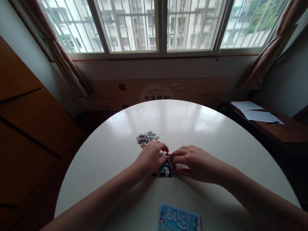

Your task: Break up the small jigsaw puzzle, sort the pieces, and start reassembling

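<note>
A partly assembled jigsaw puzzle [166,171] lies flat on the white round table, dark blue with a cartoon picture. From its left side my left hand [153,156] reaches over it, thumb and index finger pinched at the upper edge around what looks like a small puzzle piece [167,153]. My right hand [190,161] rests along the puzzle's right edge, its fingers bent and slightly apart, touching the border. Just beyond my left hand sits a loose heap of puzzle pieces [146,138]. The fingers cover part of the puzzle.
Nearest me on the table [102,154] lies a light-blue Bluey booklet or box lid [179,224]. To the right, a brown side table [282,131] holds paper sheets [262,116] and a dark pen. A large cardboard panel [196,92] stands under the window, and an orange-brown cabinet is at left.
</note>
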Available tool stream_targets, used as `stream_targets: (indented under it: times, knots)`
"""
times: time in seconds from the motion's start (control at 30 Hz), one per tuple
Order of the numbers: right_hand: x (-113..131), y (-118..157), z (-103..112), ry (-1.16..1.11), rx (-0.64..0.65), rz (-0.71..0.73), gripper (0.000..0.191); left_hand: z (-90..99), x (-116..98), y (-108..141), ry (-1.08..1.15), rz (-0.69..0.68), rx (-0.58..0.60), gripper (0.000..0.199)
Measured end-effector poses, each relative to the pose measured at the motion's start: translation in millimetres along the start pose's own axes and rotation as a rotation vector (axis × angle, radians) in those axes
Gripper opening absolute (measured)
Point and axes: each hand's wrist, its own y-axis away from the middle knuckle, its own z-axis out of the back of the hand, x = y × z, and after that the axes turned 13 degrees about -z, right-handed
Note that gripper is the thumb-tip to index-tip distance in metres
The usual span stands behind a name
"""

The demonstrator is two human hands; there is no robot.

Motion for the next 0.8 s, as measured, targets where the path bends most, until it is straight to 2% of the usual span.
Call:
stream_targets:
  times: [0.27, 0.8]
  knots:
    - [1.3, 0.1, 1.7, -0.001, 0.007, 0.007, 0.023, 5.1, -0.8, -0.7, 0.102, 0.046, -0.031, 0.012]
    - [2.2, -0.8, 0.7, -0.017, 0.05, 0.008, 0.017, 1.3, 2.8, -4.2, 0.163, 0.096, -0.111, 0.009]
